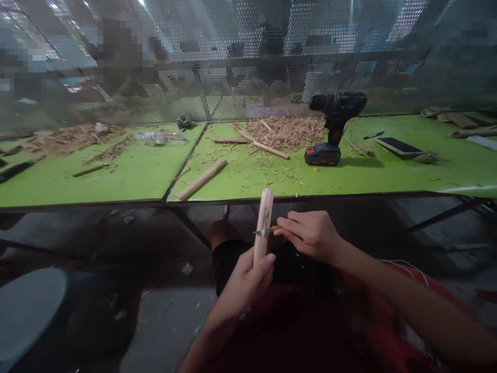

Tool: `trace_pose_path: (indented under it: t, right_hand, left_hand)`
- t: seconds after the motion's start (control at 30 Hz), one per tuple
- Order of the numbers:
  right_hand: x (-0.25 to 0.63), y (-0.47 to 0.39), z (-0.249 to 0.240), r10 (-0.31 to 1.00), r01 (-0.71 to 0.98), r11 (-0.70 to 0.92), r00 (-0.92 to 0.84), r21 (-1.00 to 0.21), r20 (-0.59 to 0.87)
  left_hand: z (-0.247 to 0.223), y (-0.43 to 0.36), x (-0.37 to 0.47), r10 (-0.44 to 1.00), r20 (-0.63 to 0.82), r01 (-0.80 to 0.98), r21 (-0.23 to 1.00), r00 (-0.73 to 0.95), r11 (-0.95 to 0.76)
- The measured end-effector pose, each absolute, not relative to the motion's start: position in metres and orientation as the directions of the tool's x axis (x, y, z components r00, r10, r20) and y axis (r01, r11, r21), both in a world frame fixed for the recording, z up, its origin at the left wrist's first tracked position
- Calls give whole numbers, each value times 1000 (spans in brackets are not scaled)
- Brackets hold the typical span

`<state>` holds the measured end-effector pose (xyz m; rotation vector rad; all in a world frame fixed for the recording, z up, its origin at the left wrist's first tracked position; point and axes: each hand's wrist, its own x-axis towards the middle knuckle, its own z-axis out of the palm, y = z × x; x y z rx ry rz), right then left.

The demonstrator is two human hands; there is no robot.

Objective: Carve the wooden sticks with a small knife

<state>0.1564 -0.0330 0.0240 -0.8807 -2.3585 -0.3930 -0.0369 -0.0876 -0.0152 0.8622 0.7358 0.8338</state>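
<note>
Clock directions here are from the wooden stick, as the head camera sees it. It's held up at the near edge of the green tabletop, pointing roughly at 12, with some small green and red marks partway along it. The left hand, between 6 and 7, is closed round the lower end, thumb along the side. Over at 3, the right hand has its fingers curled tight on the yellowish handle of a small knife. The blade lies across the stick with its tip toward 9; can't tell if it's actually biting into the wood.

On the tabletop: a heap of shavings at 12, a black and red cordless drill standing on its battery at 1, and a phone at 2 with a pen just beside it. Another bare stick lies slantwise at 10. Down on the floor, between 8 and 9, there's a round greyish stool.
</note>
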Motion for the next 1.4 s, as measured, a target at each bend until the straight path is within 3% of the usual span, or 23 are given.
trace_pose_path:
  t: [0.23,0.33,0.43,0.6,0.77,0.9,1.23,1.4]
  right_hand:
    - [176,-2,22,533,739,670,-545,70,647]
    - [209,26,33,604,842,535,-323,-69,729]
    - [228,32,45,693,815,500,-174,-292,700]
    - [194,-12,33,744,703,555,-180,-445,643]
    - [154,-56,13,715,661,668,-445,-341,539]
    - [152,-63,17,654,677,710,-530,-196,540]
    - [162,-49,19,511,661,749,-619,44,596]
    - [188,-15,25,619,794,608,-464,-12,634]
  left_hand:
    - [-17,-97,-41,835,-279,-265,859,474,438]
    - [-20,-109,-43,771,-312,-215,841,555,495]
    - [-23,-111,-41,795,-270,-345,792,543,504]
    - [-23,-96,-38,805,-230,-415,760,547,499]
    - [-18,-90,-37,813,-194,-428,771,549,473]
    - [-17,-91,-31,852,-199,-432,792,484,431]
    - [-15,-88,-28,855,-184,-378,837,485,395]
    - [-17,-105,-30,818,-234,-303,847,525,437]
